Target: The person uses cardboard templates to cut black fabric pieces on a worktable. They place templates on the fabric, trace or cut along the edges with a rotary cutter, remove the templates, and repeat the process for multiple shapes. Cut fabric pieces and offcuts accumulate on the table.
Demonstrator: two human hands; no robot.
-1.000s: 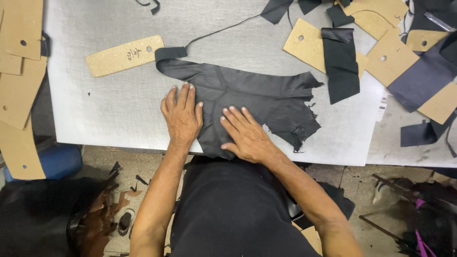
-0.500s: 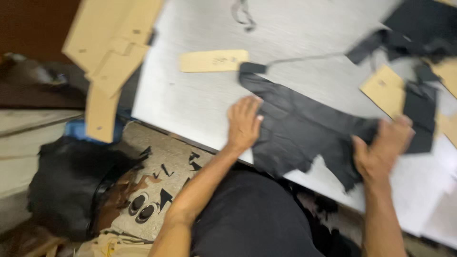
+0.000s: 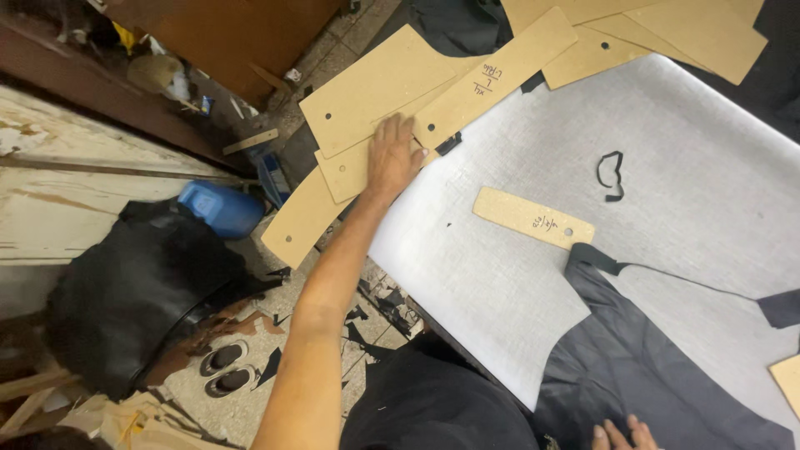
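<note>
My left hand reaches far out to the table's left end and rests, fingers spread, on a stack of tan cardboard pattern pieces that overhang the edge. Whether it grips one I cannot tell. Only the fingertips of my right hand show at the bottom edge, lying flat on a large piece of black leather spread over the white table cover. A small tan pattern strip lies on the cover between the two hands.
More tan patterns lie at the table's far end. A thin black scrap loop sits on the cover. Beside the table on the floor are a blue jug, a heap of black leather, a pair of shoes and offcuts.
My left hand left the black leather and reached out left to the stacked cardboard patterns. My head turned left, so the view swung. My right hand stays on the leather.
</note>
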